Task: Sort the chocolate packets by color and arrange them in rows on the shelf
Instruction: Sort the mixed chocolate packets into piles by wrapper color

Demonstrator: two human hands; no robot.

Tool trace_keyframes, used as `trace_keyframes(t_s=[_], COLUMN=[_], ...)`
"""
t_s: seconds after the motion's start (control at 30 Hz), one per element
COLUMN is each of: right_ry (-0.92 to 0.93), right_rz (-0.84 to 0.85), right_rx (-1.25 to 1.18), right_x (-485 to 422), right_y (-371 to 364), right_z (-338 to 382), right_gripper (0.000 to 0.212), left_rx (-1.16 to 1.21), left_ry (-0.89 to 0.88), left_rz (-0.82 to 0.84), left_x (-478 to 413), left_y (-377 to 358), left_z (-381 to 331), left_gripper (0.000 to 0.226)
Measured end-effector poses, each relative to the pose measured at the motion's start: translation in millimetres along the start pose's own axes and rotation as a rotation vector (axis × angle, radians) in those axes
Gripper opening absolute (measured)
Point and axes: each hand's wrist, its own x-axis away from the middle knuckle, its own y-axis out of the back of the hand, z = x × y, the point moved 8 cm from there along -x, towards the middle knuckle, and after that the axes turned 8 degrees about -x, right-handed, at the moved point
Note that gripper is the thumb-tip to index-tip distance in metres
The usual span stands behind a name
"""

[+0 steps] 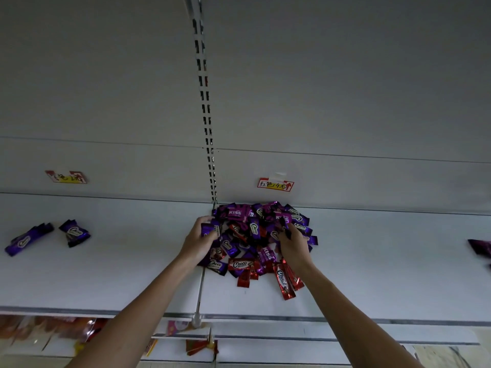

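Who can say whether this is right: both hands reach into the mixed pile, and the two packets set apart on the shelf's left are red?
Wrong colour: the head view shows those two packets are purple. Left hand and right hand do reach into the mixed pile.

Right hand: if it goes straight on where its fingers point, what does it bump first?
The right hand touches the pile of chocolate packets. Going straight on, it would probably push into the purple KISS packet just ahead first, then the shelf's back wall, though depth is hard to judge.
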Motion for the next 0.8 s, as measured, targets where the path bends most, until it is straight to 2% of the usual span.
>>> trace_keyframes(t_s=[0.1, 0.17, 0.27, 0.4, 0.47, 0.57, 0.67, 0.8], right_ry=[0.016, 0.059, 0.131, 0.214, 0.228, 0.307, 0.424, 0.517], right_rz=[0.050, 0.074, 0.075, 0.062, 0.111, 0.222, 0.301, 0.381], right_rx=[-0.015, 0.069, 0.210, 0.283, 0.300, 0.410, 0.483, 0.410], right_x=[5.2, 9.9, 16.2, 26.6, 35.9, 53.7, 74.2, 111.6], right_y=[-6.2, -8.2, -10.4, -14.3, -20.2, -31.2, -41.8, -66.0], right_z=[0.5, 6.1, 15.4, 30.3, 37.0, 48.8, 58.2, 69.7], right_gripper=[0.012, 0.022, 0.036, 0.038, 0.040, 0.037, 0.030, 0.030], left_rx=[0.219, 0.336, 0.377, 0.178, 0.044, -0.034, -0.095, -0.088], left_ry=[0.092, 0.130, 0.127, 0.041, -0.018, -0.068, -0.084, -0.089], left_rz=[-0.002, 0.023, 0.029, -0.016, -0.006, -0.021, -0.112, -0.295], left_x=[6.7, 13.4, 22.2, 33.2, 44.8, 69.9, 103.6, 156.0], left_y=[3.6, 2.3, 1.1, 7.0, 13.6, 34.8, 66.6, 102.0], left_z=[8.0, 8.7, 4.0, -7.3, -11.6, -7.7, 2.4, 13.6], left_gripper=[0.021, 0.014, 0.008, 0.013, 0.009, 0.006, 0.022, 0.029])
